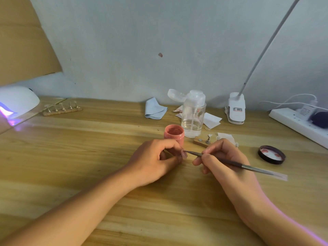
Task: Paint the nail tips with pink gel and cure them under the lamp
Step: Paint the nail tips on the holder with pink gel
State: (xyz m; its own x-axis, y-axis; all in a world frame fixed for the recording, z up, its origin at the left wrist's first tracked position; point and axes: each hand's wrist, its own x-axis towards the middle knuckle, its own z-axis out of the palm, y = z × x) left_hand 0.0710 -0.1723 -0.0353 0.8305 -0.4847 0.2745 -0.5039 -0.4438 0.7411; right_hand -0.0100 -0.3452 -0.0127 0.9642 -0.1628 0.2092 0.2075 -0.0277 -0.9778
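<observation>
Directly behind brush (pixel 252 168) and nail tip (pixel 184 154) stand gel jar (pixel 174 133), pump bottle (pixel 193 116)

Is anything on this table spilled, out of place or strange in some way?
Nothing looks spilled or broken. The jar lid lies upside down at the right, pink smears inside, apart from the open pink gel jar. The pump bottle has its cap flipped open.

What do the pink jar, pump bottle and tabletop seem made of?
The pink jar looks like plastic: opaque, dull walls. The pump bottle is clear plastic or glass; liquid shows through. The tabletop is wood or wood-look laminate: grain streaks, slight sheen.
</observation>
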